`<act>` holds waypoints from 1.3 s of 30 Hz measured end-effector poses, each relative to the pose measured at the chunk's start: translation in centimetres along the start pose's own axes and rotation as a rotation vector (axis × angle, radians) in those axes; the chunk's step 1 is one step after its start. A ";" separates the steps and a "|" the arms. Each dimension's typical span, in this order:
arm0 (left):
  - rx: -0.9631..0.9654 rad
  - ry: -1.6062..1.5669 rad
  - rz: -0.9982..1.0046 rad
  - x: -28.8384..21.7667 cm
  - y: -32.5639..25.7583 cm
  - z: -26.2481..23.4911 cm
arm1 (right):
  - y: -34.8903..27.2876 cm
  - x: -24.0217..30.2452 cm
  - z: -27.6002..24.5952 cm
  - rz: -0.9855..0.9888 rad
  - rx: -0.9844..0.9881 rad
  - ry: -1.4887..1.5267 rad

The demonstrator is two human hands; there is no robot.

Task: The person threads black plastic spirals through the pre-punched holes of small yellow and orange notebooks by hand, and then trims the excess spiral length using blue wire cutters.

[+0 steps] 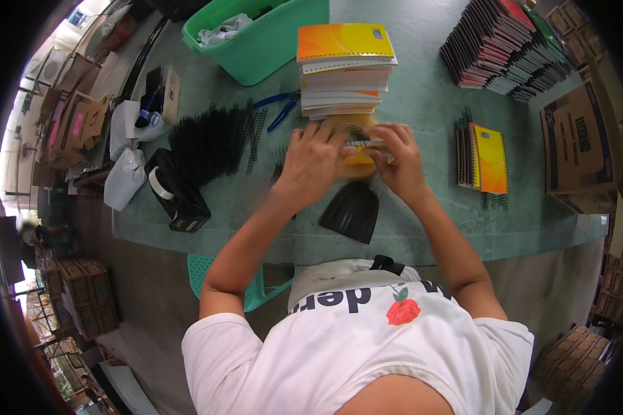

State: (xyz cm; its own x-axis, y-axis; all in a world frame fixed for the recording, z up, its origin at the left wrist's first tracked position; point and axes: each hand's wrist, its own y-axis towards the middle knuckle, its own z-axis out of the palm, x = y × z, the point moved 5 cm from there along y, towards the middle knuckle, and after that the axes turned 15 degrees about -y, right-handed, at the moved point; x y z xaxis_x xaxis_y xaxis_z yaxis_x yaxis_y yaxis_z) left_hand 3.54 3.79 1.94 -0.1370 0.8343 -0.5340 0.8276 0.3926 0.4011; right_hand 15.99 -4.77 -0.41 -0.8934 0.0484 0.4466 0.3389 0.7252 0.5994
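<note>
Both hands work close together at the middle of the table on a small yellow notebook (358, 158), its edge turned up toward me. My left hand (313, 160) has its fingers curled at the notebook's left end. My right hand (399, 158) pinches the other end between thumb and fingers. A dark coil seems to run along the edge, but the fingers partly cover it. Beneath them lies a round tan disc (356, 124), mostly hidden. Just beyond stands a tall stack of yellow-covered notebooks (346, 43) with punched edges. A dark, rounded flat piece (351, 211) lies nearer me.
Left are black spiral coils (211, 142), a black tape dispenser (178, 197) and blue-handled pliers (278, 111). A green bin (256, 59) stands behind. Right are bound yellow notebooks (489, 159), piled spiral notebooks (495, 45) and a cardboard box (580, 142).
</note>
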 end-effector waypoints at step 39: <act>0.046 -0.057 -0.032 -0.8 1.5 1.3 | -2.2 -3.3 2.7 0.396 0.260 0.655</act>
State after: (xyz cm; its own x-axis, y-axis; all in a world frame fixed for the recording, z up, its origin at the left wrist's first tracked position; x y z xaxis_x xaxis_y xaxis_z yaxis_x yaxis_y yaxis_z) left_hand 5.61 3.23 2.01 -0.1338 0.7978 -0.5879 0.8475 0.3996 0.3493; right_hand 17.38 -4.69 -5.02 -0.3398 -0.0192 0.9403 0.4421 0.8792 0.1777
